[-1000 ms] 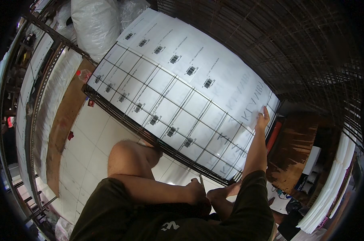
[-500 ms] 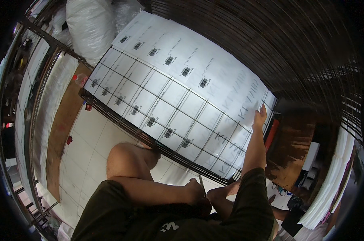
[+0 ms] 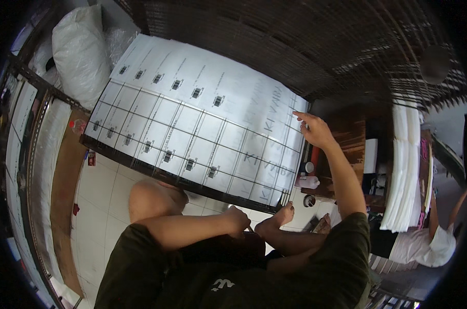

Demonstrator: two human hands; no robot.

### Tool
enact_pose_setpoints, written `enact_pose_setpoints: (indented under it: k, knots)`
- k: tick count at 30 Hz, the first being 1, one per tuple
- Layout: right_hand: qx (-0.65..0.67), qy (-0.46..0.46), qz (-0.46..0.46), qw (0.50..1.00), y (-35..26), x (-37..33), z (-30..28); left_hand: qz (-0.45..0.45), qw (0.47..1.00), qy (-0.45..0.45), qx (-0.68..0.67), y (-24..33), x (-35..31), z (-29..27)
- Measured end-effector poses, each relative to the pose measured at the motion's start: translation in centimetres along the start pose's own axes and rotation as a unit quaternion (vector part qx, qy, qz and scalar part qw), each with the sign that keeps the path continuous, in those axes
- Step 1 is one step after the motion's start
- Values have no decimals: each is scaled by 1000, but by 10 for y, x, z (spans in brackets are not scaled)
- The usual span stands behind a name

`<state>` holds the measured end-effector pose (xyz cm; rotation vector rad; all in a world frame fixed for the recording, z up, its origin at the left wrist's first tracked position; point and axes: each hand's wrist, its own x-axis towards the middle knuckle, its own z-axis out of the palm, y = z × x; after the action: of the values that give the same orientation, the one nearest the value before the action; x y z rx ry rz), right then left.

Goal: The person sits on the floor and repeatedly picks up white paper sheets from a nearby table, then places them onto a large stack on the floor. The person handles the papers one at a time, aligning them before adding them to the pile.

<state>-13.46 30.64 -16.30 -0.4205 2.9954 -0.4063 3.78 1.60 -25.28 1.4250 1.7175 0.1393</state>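
White printed sheets [image 3: 179, 87] with black barcodes and grey lettering lie on a tilted wire rack. A dark metal grid [image 3: 202, 136] crosses their nearer part. My right hand [image 3: 316, 130] is over the rack's right edge, its index finger stretched toward the sheets' edge and the other fingers loosely bent; nothing shows in it. My left hand [image 3: 237, 220] is closed in front of my body, around a thin light stick-like tool [image 3: 250, 227]. Most of that tool is hidden, so its kind cannot be told.
Dark wire racks [image 3: 274, 31] rise behind the sheets. A stuffed white plastic sack [image 3: 79, 56] stands far left, above a brown board [image 3: 63, 206]. A plastic bottle [image 3: 309, 182] sits right of the rack. Thick white sheets [image 3: 406, 165] are stacked at right, near another person [image 3: 424, 247].
The view has swung to the right, bringing the bottle and the other person in. My right hand has lifted off the sheets' edge, its index finger now extended. My left hand keeps its hold.
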Motion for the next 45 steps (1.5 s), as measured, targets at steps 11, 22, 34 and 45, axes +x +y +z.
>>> enact_pose_setpoints:
  k: [11, 22, 34, 45]
  knots:
    - [367, 55, -280, 885, -245, -238, -155, -53, 998, 14, 37, 31, -17, 31]
    - [417, 363, -476, 684, -277, -258, -102, -52, 974, 103, -195, 46, -46, 98]
    - [537, 278, -496, 623, -270, -276, -117, -141, 967, 58, -207, 28, 13, 83]
    - [575, 274, -473, 609, -256, -275, -115, -154, 951, 38, -264, 27, 25, 68]
